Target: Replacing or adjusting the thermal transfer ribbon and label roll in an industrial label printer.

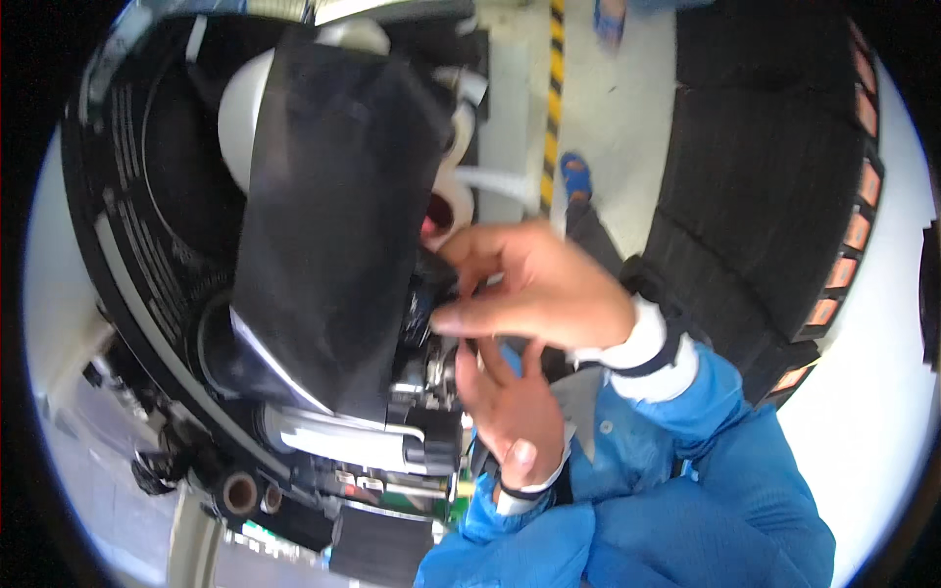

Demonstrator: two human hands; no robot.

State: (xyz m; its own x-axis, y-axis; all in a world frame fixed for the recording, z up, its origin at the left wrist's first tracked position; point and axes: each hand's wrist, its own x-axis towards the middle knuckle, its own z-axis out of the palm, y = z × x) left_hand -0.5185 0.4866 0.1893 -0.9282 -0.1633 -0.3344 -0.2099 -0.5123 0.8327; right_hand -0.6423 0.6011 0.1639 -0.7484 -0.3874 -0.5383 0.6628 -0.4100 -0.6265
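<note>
The black sheet [338,216] hides most of the white housing [240,118] behind it, and the fingertips of the right hand [534,289] and left hand [510,402] vanish among blurred machine parts [426,353].

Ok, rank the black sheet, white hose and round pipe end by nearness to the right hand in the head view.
1. Black sheet, just left of the right hand's fingertips.
2. White hose, above the hand.
3. Round pipe end, far lower left.
</note>
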